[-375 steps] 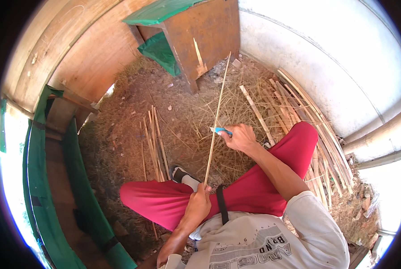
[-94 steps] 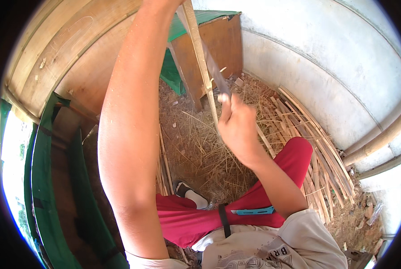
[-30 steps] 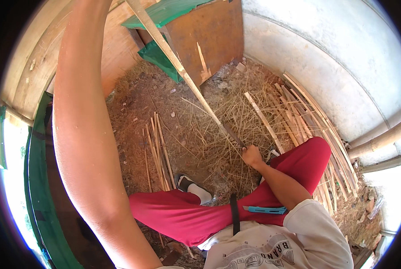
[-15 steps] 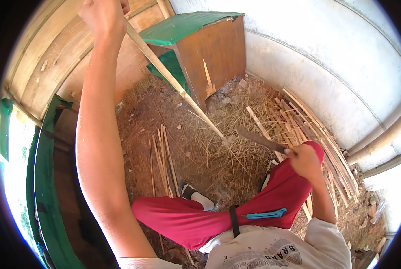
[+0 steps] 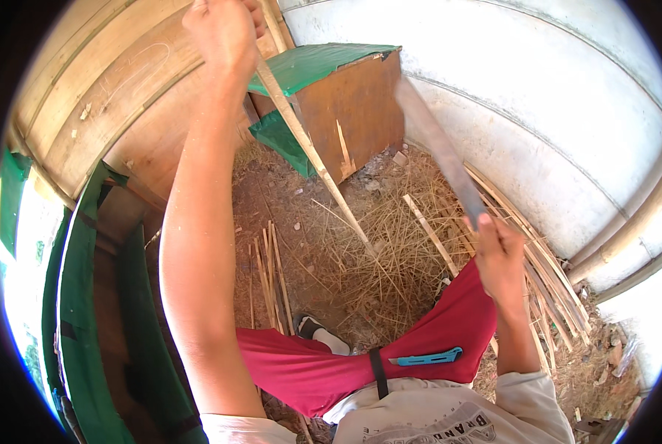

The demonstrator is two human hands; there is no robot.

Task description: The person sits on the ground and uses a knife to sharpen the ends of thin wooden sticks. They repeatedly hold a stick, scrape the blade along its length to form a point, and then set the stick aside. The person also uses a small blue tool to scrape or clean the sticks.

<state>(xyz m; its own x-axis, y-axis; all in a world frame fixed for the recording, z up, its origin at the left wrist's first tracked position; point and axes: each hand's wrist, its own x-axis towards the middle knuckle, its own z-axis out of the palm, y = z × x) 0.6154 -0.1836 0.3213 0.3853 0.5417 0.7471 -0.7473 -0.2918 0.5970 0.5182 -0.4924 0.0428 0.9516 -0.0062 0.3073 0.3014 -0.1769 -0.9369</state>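
Raised at the upper left, my left hand (image 5: 226, 31) is closed around the top of a long thin wooden strip (image 5: 312, 152). The strip slants down to the right, its lower tip among pale shavings on the ground. My right hand (image 5: 499, 255) grips the handle of a machete (image 5: 445, 152) above my right knee. Its broad blade points up and to the left, apart from the strip and slightly blurred. A pile of curly wood shavings (image 5: 379, 274) lies around the strip's lower end.
Split strips (image 5: 538, 274) lie heaped at the right by the white wall (image 5: 508, 133). Several thin sticks (image 5: 273, 277) lie left of my foot. A brown wooden box (image 5: 353, 111) with a green cover stands ahead. Green-lined shelving (image 5: 79, 318) runs along the left. A blue sheath (image 5: 427, 357) lies at my waist.
My right hand has lifted the machete, its blade swinging from low beside the strip to pointing upward. My left hand, with the strip's top, sits further right and slightly lower in the picture.
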